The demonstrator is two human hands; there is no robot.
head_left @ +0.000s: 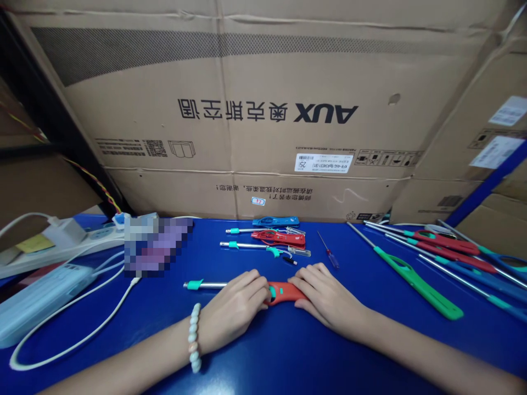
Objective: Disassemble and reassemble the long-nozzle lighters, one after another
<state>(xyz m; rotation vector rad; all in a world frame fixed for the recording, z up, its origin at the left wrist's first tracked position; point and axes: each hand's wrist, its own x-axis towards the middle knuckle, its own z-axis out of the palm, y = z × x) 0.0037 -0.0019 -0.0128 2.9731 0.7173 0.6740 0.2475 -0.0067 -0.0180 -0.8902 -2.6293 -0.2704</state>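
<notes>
A red long-necked lighter (288, 292) with a teal trigger lies crosswise in front of me, its metal tube and teal tip pointing left. My left hand (242, 299) is closed around it where the tube meets the handle. At the handle's right end, my right hand (323, 293) grips with fingers on top and thumb below. Just behind lie opened lighter parts: a blue handle shell (275, 221), a red handle shell (284, 239), and a loose metal tube (247, 245) with a teal trigger. A small screwdriver (331, 258) with a purple handle rests to their right.
A green lighter (420, 285) and several red and blue lighters (457, 252) lie on the right. Left are a power strip (99, 237), a light-blue power bank (45, 302), white cables and a blurred purple object (164, 247). A cardboard panel (263, 142) stands behind the blue table.
</notes>
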